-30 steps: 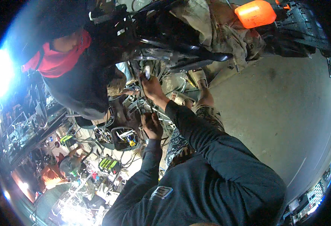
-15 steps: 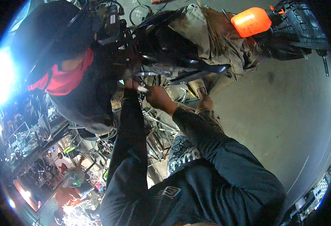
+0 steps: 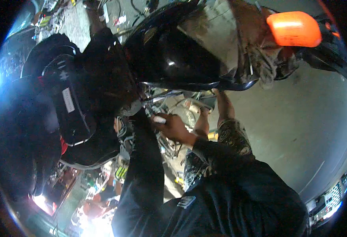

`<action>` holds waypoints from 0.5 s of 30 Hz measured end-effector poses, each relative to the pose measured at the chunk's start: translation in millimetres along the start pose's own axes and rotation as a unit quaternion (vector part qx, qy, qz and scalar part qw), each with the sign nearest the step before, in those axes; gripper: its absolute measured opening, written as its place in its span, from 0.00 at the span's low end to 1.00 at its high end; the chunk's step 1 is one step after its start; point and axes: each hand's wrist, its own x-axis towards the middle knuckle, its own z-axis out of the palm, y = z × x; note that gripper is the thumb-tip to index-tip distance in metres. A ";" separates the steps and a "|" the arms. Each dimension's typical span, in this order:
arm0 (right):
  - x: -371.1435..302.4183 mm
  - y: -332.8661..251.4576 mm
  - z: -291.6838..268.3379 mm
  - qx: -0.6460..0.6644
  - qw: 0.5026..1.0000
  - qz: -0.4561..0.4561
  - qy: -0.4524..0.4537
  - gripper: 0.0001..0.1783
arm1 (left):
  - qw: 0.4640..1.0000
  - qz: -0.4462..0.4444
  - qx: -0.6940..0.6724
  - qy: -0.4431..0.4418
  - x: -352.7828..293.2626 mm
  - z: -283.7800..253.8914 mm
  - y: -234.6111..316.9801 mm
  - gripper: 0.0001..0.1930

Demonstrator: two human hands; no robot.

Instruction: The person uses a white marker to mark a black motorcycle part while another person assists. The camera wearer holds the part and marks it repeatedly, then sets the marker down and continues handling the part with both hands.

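Observation:
My right hand (image 3: 175,127) is closed around a small white part (image 3: 159,119), held in among wires and metal parts (image 3: 181,108) just under the glossy black motorcycle bodywork (image 3: 169,51). My left arm, in a dark sleeve (image 3: 140,158), reaches straight up beside it. The left hand itself is hidden in the dark gap under the bodywork, next to another person's head.
Another person's head in a black cap (image 3: 73,102) fills the left, very close to my hands. An orange turn signal (image 3: 294,28) sticks out at the top right. My knee in patterned cloth (image 3: 232,136) is bent beside bare concrete floor (image 3: 300,130). Cluttered tools (image 3: 122,172) lie at the lower left.
My left arm has risen from the parts lower down into the gap under the bodywork. The view has closed in, and the other person's head now fills more of the left.

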 end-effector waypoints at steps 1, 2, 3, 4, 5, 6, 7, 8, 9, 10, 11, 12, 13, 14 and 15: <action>6.5 3.2 4.0 -0.021 0.998 0.041 0.049 0.16 | 1.000 -0.007 -0.005 0.014 -10.4 -2.6 -5.8 0.22; 12.7 6.8 7.8 -0.002 0.998 0.045 0.048 0.15 | 0.999 -0.019 -0.019 0.028 -24.7 -5.4 -12.3 0.22; 12.1 12.3 9.4 0.012 0.998 0.048 0.042 0.14 | 0.998 -0.034 -0.040 0.045 -42.7 -8.6 -19.0 0.21; 13.0 17.7 13.0 0.060 0.993 0.102 0.020 0.13 | 0.995 -0.054 -0.058 0.065 -61.0 -12.7 -26.1 0.21; 13.5 23.4 15.7 0.179 0.969 0.166 0.039 0.13 | 0.992 -0.077 -0.062 0.076 -78.6 -16.9 -30.8 0.21; 14.8 29.9 17.5 0.195 0.973 0.096 0.078 0.12 | 0.989 -0.106 -0.063 0.082 -91.6 -21.6 -33.0 0.21; 12.9 35.8 19.2 0.204 0.973 0.046 0.098 0.11 | 0.989 -0.117 -0.046 0.078 -102.5 -23.1 -35.8 0.21; 7.8 40.6 20.2 0.222 0.966 0.008 0.130 0.10 | 0.986 -0.128 0.019 0.100 -110.6 -24.9 -33.1 0.20; 7.0 42.0 28.7 0.203 0.967 -0.014 0.155 0.11 | 0.992 -0.061 0.106 0.040 -112.5 -22.9 -31.7 0.20; 0.9 43.1 35.1 0.234 0.962 0.007 0.139 0.11 | 0.970 -0.025 0.236 0.050 -114.3 -20.1 -26.1 0.19; -1.9 44.6 40.7 0.260 0.957 0.021 0.126 0.12 | 0.954 0.039 0.296 0.018 -114.7 -15.0 -18.9 0.19; -5.5 45.6 47.5 0.280 0.954 0.017 0.102 0.12 | 0.994 -0.069 0.090 -0.008 -117.6 -10.5 -7.9 0.19; -5.3 46.2 55.2 0.271 0.956 -0.011 0.111 0.11 | 0.989 -0.140 -0.040 -0.013 -120.5 -5.9 5.6 0.18; -1.4 48.4 61.3 0.265 0.954 -0.036 0.136 0.11 | 0.988 -0.137 -0.068 -0.025 -123.2 0.2 15.9 0.18; 1.3 46.9 71.1 0.259 0.951 -0.049 0.159 0.11 | 0.980 -0.125 0.149 -0.036 -123.7 2.3 29.7 0.13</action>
